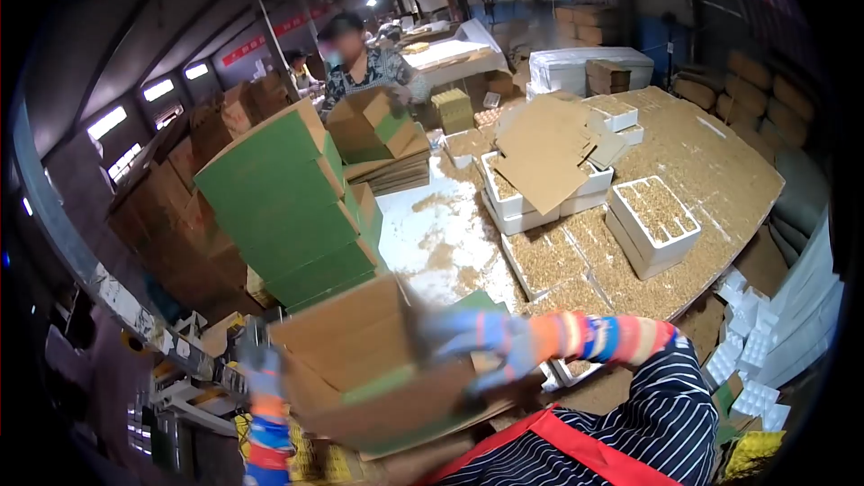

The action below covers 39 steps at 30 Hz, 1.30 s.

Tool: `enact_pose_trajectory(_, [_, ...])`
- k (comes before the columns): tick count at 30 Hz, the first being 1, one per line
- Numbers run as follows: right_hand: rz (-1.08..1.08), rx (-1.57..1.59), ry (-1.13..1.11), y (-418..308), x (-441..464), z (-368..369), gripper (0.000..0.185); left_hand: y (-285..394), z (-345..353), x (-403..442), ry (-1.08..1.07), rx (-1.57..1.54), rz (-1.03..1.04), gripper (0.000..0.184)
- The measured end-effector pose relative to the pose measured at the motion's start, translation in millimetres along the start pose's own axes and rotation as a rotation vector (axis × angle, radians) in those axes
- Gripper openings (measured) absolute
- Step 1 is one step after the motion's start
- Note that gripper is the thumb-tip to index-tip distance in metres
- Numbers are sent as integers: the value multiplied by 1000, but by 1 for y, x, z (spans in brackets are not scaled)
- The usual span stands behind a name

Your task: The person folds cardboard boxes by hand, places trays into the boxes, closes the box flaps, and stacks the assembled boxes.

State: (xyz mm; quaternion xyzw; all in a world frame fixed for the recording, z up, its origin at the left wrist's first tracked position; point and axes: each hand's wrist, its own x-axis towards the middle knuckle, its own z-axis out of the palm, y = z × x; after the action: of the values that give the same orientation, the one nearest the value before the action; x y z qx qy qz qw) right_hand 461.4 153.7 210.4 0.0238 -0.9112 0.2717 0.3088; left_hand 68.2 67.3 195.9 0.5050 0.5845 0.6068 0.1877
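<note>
An open cardboard box with green patches lies between my two gloved hands, its inside partly visible. My left hand, in a blue and orange glove, is at the box's left side, blurred, its fingers smeared. My right hand reaches across the box's right side; motion blurs its fingers too, and whether it grips the box I cannot tell. Striped colourful sleeves cover both wrists.
Stacked green boxes stand at the left. White trays filled with brownish grains and flat cardboard sheets rest on the grain-covered table. A co-worker stands behind another open box. White egg-tray-like pieces lie at the right.
</note>
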Motion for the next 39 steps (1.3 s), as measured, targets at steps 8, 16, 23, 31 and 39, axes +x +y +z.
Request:
enact_pose_trajectory(8, [661,608,105,73,21,74,55,-56,-4,-35,-440,-609,-523,55])
enact_pose_trajectory(16, [249,-588,184,78,85,33,46,-34,43,-80,-17,493,250,106])
enact_pose_trajectory(23, [490,-625,153,83,-1,74,81,-125,-25,-60,-701,190,-279,47])
enact_pose_trajectory(31, [787,322,288,47,-63,88,98,-111,53,-137,-124,843,-454,33])
enact_pose_trajectory(39, [754,-326,327,22,-131,109,86,-185,-13,-49,-145,347,-79,58])
